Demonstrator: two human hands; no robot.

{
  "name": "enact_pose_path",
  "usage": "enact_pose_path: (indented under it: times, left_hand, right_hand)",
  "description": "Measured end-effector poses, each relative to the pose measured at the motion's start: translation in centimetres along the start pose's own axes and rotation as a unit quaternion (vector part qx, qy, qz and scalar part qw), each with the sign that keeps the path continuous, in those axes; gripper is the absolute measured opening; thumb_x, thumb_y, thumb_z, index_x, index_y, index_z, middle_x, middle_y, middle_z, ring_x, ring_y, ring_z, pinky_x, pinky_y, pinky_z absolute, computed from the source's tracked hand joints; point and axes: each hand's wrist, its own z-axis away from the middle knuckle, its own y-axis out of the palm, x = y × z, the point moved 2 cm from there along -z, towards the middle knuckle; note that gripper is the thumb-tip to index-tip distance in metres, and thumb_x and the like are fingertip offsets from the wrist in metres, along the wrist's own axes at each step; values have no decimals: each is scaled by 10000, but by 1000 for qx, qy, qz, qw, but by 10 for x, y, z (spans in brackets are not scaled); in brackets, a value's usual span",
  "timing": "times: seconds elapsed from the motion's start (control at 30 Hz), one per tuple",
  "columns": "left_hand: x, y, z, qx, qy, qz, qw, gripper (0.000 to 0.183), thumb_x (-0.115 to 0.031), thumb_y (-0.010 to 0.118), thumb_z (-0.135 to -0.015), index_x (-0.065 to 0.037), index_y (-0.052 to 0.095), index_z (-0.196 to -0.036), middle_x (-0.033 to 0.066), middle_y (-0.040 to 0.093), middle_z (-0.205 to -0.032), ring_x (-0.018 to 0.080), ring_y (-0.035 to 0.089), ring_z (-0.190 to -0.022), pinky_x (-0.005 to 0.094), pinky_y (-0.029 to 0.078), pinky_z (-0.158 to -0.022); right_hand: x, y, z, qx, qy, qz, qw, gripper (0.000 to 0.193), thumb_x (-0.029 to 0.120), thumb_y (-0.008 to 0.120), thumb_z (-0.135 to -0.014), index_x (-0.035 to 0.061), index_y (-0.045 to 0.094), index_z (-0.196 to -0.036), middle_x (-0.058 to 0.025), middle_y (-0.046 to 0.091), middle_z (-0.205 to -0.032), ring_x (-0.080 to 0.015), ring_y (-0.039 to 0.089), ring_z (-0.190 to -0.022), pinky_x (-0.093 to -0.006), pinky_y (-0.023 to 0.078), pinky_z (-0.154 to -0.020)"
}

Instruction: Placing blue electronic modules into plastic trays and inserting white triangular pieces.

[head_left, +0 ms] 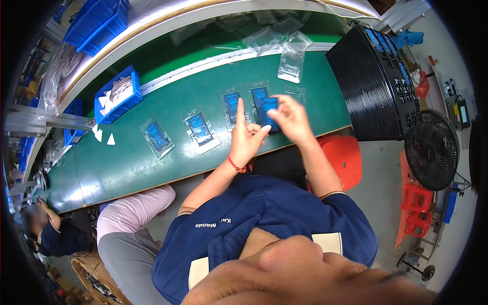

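My right hand (293, 121) pinches a flat, dark rectangular piece with a blue face (269, 105), shaped like a phone battery. It is held over the table, just right of my left hand (247, 141). That hand has its index finger stretched out over a tray, its thumb apart and its other fingers partly curled. Under the finger lies a clear plastic tray (226, 122) with a similar blue piece (231, 104). Another blue piece (259, 94) sits in a tray behind my right hand. Farther left, two more clear trays hold blue pieces (156, 135) (199, 125).
The green table (112, 157) carries empty clear trays (292, 61) at the back and a blue bin (120, 95) of white pieces at left. A stack of black trays (378, 86) stands right, beside a black fan (432, 149). A red stool (345, 161) is below. Another person (58, 231) sits far left.
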Motion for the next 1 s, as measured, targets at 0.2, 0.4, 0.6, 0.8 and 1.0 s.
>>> enact_pose_path:
  times: [0.2, 0.4, 0.6, 0.8, 1.0]
  left_hand:
    - [-7, 32, -16, 26, 364, -418, 832, 332, -183, 749, -735, -73, 673, -1039, 128, 635, -1104, 344, 512, -1169, 466, 398, -957]
    - [26, 50, -28, 44, 363, -437, 822, 163, -203, 724, -749, -88, 707, -863, 85, 638, -1132, 336, 496, -1194, 509, 364, -985]
    - [28, 45, -27, 17, 368, -456, 810, 156, -216, 720, -748, -96, 712, -847, 79, 652, -1093, 326, 521, -1157, 502, 373, -969]
    - [19, 26, -18, -36, 331, -499, 800, 460, -393, 701, -747, -80, 643, -1079, 181, 530, -1265, 366, 416, -1252, 570, 313, -1017]
    - [-16, -98, 16, -269, 192, -566, 755, 694, -568, 614, -769, -99, 531, -1274, 243, 426, -1356, 447, 308, -1310, 740, 137, -987]
  right_hand:
    - [-25, -79, -18, -112, 50, 177, 977, 479, 0, 712, -779, 19, 535, -1223, 3, 584, -707, -46, 534, -629, -210, 450, -584]
    - [-25, -76, -8, -121, -45, 402, 906, 393, 140, 785, -705, 76, 688, -1080, -110, 545, -804, -244, 561, -714, -360, 493, -644]
    - [-29, -52, 4, -106, -95, 541, 829, 301, 179, 714, -783, 137, 688, -1080, -75, 513, -817, -245, 564, -789, -373, 492, -637]
    - [-43, -39, -5, -86, -203, 511, 831, 355, 118, 685, -795, 49, 658, -1142, -142, 581, -993, -307, 545, -921, -391, 449, -818]
    - [-18, -4, -13, 11, -196, 524, 829, 712, 395, 667, -774, 174, 426, -1407, -206, 407, -1345, -392, 375, -1199, -507, 290, -1011]
